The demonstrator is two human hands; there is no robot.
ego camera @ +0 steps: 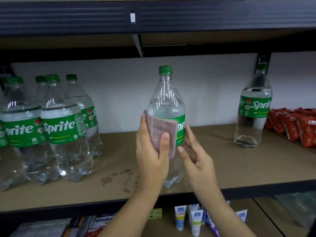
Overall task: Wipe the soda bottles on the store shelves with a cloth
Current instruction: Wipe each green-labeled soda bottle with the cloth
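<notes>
A clear Sprite bottle (166, 101) with a green cap and green label stands upright mid-shelf. My left hand (151, 154) holds a pinkish folded cloth (164, 132) against the bottle's label, thumb on top of the cloth. My right hand (196, 156) is at the bottle's right side with fingers relaxed, fingertips touching or almost touching the lower label. Several more Sprite bottles (63, 127) stand grouped at the left, and one (254, 108) stands alone at the right.
The brown shelf board (222, 159) has a damp stain near its front edge. Red snack packs (295, 125) lie at the far right. A dark upper shelf (153, 16) hangs overhead. Tubes and boxes (188, 219) fill the shelf below.
</notes>
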